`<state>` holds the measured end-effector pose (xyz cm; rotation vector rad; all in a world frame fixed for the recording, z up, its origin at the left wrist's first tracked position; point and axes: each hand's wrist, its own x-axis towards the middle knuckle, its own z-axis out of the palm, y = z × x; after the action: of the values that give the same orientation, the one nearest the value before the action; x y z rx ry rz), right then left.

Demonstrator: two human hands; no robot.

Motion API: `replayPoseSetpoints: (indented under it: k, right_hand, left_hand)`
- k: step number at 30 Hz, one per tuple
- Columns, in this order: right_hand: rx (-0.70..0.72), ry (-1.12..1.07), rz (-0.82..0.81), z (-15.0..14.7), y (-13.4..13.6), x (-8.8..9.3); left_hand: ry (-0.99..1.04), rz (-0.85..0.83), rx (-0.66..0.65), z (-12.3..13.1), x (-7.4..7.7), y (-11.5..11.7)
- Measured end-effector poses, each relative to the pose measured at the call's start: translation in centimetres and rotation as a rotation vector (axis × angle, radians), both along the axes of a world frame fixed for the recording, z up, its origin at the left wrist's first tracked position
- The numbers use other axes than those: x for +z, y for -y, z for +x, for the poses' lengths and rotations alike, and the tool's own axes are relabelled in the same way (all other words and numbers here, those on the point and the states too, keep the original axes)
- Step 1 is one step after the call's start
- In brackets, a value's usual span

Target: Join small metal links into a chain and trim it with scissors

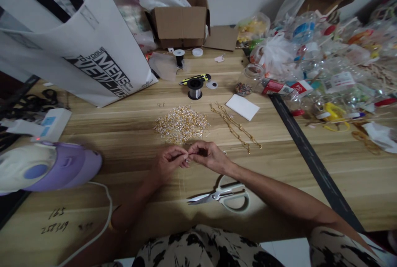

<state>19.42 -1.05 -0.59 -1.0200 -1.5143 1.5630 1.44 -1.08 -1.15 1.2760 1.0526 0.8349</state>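
Observation:
My left hand [170, 160] and my right hand [208, 156] meet in front of a pile of small gold and silvery jewelry pieces [182, 124]. Both have thumb and finger pinched together. Between the fingertips shows a tiny shiny piece [186, 160], too small to name, and a thin clear thread [182, 182] seems to hang below it. Scissors [221, 195] with pale handles lie just below my right hand, blades pointing left. To the right of the pile are gold chains [237, 128], laid out slantwise.
Behind the pile stand a wire spool [195, 89] and a yellow-black utility knife [198, 78]. A white card [242, 107] and a bead jar [248, 80] are at right, near heaped plastic bottles [335, 68]. A purple-white appliance [71, 165] and white paper bag [102, 48] occupy the left.

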Motion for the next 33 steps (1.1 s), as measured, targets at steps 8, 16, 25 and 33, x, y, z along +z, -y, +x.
replayPoseSetpoints:
  k: [8, 16, 25, 33]
  right_hand:
    - [0.001, 0.012, 0.065, 0.06, -0.07, -0.27]
    - [-0.045, 0.035, 0.101, 0.15, -0.10, 0.19]
    - [0.011, 0.032, 0.058, 0.02, 0.06, 0.05]
    - [0.025, 0.002, 0.058, 0.02, -0.09, 0.08]
  left_hand:
    - [-0.009, -0.012, 0.005, -0.06, 0.06, -0.04]
    - [0.017, -0.015, 0.015, 0.03, -0.01, -0.07]
    - [0.052, -0.031, 0.003, 0.06, -0.08, -0.02]
    - [0.061, -0.040, -0.003, -0.06, -0.12, -0.13]
